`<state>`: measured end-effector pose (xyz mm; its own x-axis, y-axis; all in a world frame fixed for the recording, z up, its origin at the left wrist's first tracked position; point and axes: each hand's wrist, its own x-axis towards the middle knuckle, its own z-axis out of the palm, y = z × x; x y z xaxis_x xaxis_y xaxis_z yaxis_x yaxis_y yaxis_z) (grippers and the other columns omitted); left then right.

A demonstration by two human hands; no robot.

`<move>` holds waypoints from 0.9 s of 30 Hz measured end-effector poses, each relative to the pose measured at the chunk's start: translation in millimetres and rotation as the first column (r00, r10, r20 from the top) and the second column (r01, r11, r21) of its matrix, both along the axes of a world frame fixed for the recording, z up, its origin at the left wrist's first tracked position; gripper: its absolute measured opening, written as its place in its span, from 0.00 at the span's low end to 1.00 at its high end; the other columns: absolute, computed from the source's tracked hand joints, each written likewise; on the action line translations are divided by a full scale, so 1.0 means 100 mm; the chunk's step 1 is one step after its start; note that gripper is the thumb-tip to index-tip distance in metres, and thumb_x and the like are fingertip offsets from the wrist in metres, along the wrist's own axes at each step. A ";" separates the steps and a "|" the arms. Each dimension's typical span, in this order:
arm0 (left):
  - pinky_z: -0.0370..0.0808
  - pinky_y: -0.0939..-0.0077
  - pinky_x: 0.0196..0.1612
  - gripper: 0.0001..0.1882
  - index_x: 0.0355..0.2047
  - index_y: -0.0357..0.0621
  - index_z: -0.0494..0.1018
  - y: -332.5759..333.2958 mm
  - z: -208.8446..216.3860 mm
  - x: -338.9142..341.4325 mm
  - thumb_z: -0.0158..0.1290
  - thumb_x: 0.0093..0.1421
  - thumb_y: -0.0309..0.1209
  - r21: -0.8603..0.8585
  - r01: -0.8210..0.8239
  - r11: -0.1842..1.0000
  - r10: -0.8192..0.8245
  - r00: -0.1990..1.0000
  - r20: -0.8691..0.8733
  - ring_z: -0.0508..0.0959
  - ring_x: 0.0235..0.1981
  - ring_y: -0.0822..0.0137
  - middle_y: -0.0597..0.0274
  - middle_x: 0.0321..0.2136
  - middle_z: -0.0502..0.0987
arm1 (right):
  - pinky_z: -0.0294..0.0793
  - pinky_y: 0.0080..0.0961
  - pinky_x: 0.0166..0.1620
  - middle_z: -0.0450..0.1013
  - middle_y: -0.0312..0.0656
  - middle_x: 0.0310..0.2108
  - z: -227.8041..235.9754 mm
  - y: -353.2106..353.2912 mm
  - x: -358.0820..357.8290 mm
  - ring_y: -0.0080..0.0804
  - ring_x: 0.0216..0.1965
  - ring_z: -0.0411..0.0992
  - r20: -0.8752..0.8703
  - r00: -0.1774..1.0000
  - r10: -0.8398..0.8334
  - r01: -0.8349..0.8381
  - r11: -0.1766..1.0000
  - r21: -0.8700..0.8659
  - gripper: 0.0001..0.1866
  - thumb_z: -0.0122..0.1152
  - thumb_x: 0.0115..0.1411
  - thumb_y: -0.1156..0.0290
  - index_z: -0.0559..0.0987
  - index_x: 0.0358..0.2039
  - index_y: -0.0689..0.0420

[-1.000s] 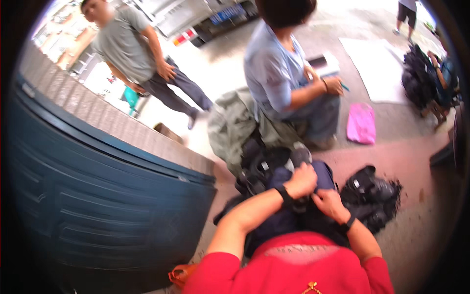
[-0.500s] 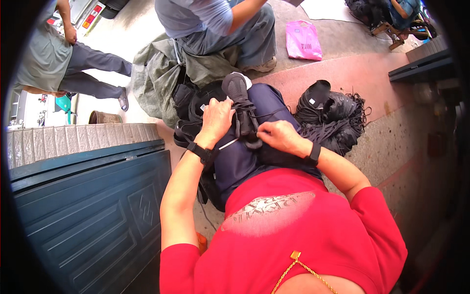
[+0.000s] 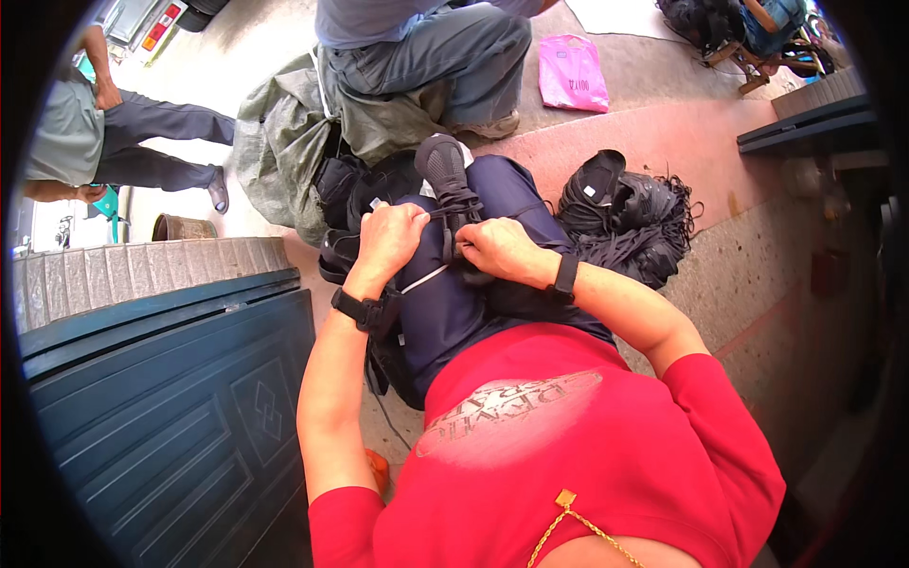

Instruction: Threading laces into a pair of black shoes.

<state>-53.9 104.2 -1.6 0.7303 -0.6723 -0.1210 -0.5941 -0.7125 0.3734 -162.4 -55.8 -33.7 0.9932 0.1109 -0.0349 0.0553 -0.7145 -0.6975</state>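
A dark grey mesh sneaker [image 3: 443, 170] with black laces lies on my lap, toe pointing away from me. At its left side my left hand [image 3: 390, 239] is closed in a pinch, with a dark shoelace [image 3: 437, 215] running from its fingertips to the shoe. My right hand [image 3: 507, 251] is also pinched shut, close against the laces near the shoe's opening, apparently on the lace; its fingertips partly cover it. A thin white strip [image 3: 425, 279] lies across my navy trousers below the left hand.
Black shoes lie heaped on the right [image 3: 630, 218], with more dark shoes [image 3: 343, 248] beside my left leg. Ahead sits a person [image 3: 426, 57] by a grey-green sack [image 3: 275, 142]. A pink bag [image 3: 573, 74] lies beyond. Another person [image 3: 71, 142] stands far left, past a blue door [image 3: 170, 407].
My right hand has moved left and up to the shoe's laces, nearer my left hand. The left hand has shifted slightly left and down. The whole view has shifted a little.
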 end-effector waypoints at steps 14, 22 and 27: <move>0.65 0.85 0.31 0.13 0.40 0.35 0.69 0.14 -0.16 0.03 0.45 0.54 0.24 -0.312 -0.655 0.688 0.196 0.582 -0.790 0.69 0.24 0.77 0.66 0.23 0.71 | 0.70 0.26 0.21 0.71 0.42 0.19 -0.08 0.08 0.29 0.32 0.21 0.73 0.279 0.959 0.054 0.080 0.891 -0.446 0.04 0.51 0.48 0.72 0.71 0.23 0.59; 0.66 0.85 0.30 0.16 0.42 0.34 0.66 0.01 -0.03 0.03 0.46 0.52 0.22 -0.348 -0.735 0.581 0.128 0.506 -0.853 0.68 0.22 0.77 0.66 0.21 0.71 | 0.67 0.23 0.18 0.67 0.35 0.15 0.32 -0.31 0.50 0.26 0.14 0.67 -0.580 0.757 0.300 -0.158 0.946 0.284 0.05 0.51 0.51 0.70 0.71 0.24 0.57; 0.66 0.84 0.29 0.16 0.42 0.35 0.66 -0.03 0.04 0.09 0.44 0.51 0.22 -0.259 -0.759 0.597 0.119 0.404 -0.907 0.69 0.22 0.76 0.65 0.21 0.71 | 0.51 0.16 0.20 0.51 0.26 0.15 2.00 -1.64 0.08 0.17 0.15 0.50 0.052 0.975 0.218 -0.051 -0.014 0.999 0.15 0.42 0.61 0.62 0.59 0.18 0.49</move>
<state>-45.3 101.5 2.5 0.7435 -0.4102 -0.5282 0.4918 -0.1998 0.8475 -154.4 -220.2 166.3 0.9547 0.2491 0.1628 -0.0623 0.7023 -0.7091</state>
